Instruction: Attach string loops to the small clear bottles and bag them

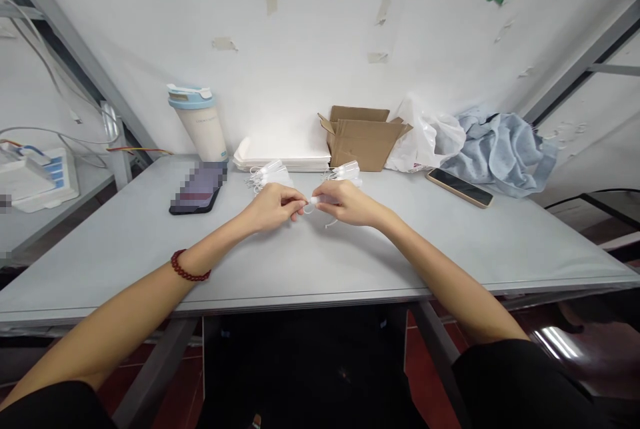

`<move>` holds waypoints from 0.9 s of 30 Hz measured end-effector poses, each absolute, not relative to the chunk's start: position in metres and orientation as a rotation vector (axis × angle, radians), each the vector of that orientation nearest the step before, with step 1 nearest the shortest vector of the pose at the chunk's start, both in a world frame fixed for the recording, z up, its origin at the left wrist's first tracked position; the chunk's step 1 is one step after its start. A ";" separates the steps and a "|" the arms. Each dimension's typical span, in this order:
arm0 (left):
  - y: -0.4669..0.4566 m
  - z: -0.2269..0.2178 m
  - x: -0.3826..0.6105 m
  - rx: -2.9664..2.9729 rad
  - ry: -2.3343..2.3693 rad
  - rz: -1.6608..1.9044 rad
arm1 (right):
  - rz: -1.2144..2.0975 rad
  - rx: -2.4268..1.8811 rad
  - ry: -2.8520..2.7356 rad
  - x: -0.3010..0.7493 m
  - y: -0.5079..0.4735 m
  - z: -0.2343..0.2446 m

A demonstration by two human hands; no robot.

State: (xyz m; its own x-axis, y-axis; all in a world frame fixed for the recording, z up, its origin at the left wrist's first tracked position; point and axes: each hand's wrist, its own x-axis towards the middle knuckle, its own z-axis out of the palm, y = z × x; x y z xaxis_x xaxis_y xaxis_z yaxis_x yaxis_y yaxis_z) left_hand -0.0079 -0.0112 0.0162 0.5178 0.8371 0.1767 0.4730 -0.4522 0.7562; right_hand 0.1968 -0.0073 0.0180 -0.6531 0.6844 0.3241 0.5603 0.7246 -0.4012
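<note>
Head view: right hand (347,204) grasps a small white looped piece (315,200) above the tabletop (310,262), near two white bundles (273,172); left hand (274,208) pinches the piece's end. Fine fingertip work seems under way; the next move calls for steady control.

On the table (300,269), two bundles (270,172), stack (290,149) and cardboard box (363,146) behind them, cup (204,132) left, plastic bag (425,139) right.

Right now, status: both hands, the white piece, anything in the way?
Left hand, right hand: both pinching small white piece. Piece: between hands, thin loop showing. Nothing seen in the way; white bunch beyond left, second bunch beyond right.
</note>
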 end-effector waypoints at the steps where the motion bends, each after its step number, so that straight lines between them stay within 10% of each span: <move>1: -0.010 0.016 -0.008 2.095 1.065 0.723 | 0.365 -0.949 -2.466 0.197 -0.006 0.018; 27: -0.004 0.017 -0.010 1.985 1.076 0.740 | 0.375 -0.897 -2.270 0.200 -0.001 0.001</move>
State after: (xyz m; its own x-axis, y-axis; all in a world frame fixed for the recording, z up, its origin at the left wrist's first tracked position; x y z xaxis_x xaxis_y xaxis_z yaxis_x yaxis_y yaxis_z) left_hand -0.0098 -0.0036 0.0169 0.4797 0.8671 0.1341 0.4354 -0.3679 0.8216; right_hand 0.2001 -0.0014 0.0013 -0.5473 0.6898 0.4740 0.5005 0.7237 -0.4752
